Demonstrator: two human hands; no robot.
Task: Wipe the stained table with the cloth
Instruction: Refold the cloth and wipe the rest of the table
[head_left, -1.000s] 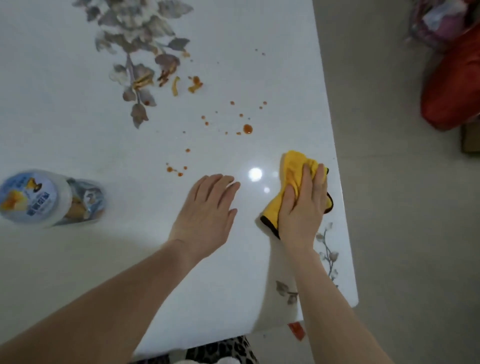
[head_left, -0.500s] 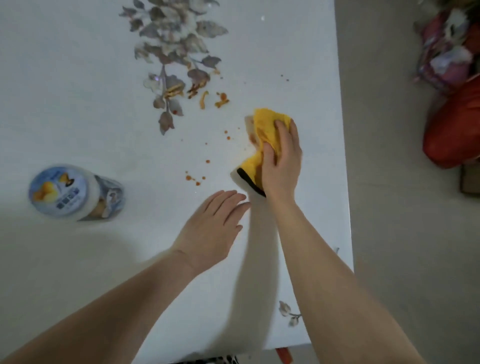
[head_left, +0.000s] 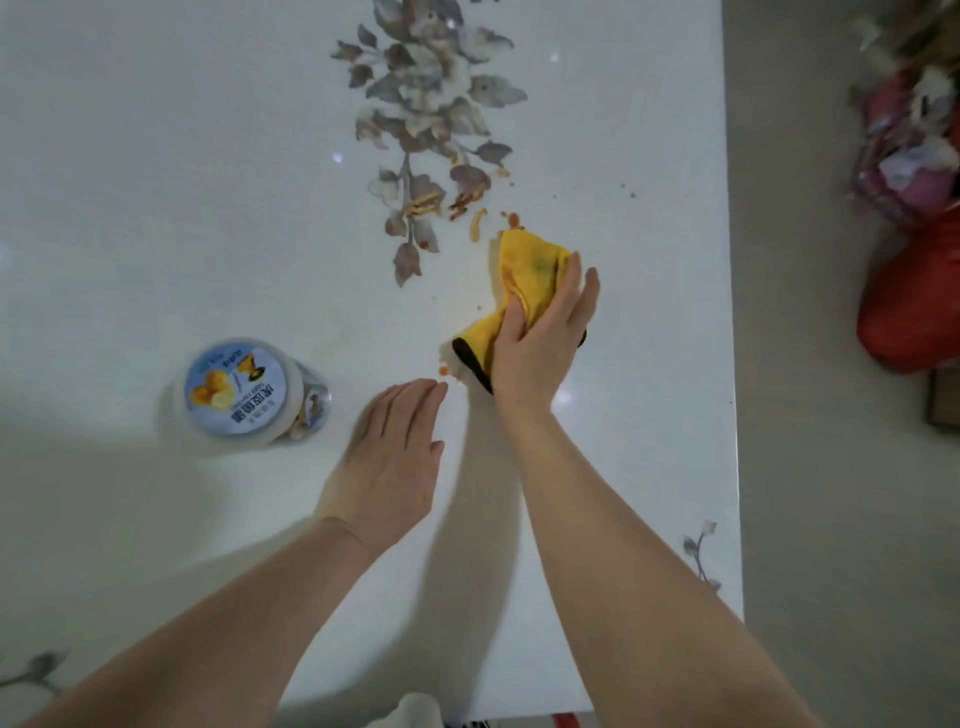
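Observation:
The white table (head_left: 156, 182) has a printed grey flower pattern and orange-red stains (head_left: 475, 215) beside the flowers. My right hand (head_left: 540, 343) presses a yellow cloth (head_left: 527, 275) with a dark edge flat on the tabletop, just below those stains. The cloth shows orange smears and a dark blotch. A small orange drop (head_left: 444, 370) lies by the cloth's lower corner. My left hand (head_left: 395, 457) rests flat on the table with fingers together, holding nothing, left of my right wrist.
A round jar with a blue-and-yellow label (head_left: 239, 389) stands left of my left hand. The table's right edge (head_left: 730, 312) runs close to the cloth; beyond it is grey floor with a red bag (head_left: 919, 301) and coloured bundles.
My right hand has slid the cloth across the scattered drops toward me and back up near the flower pattern; most small drops are gone. My left hand stayed flat on the table.

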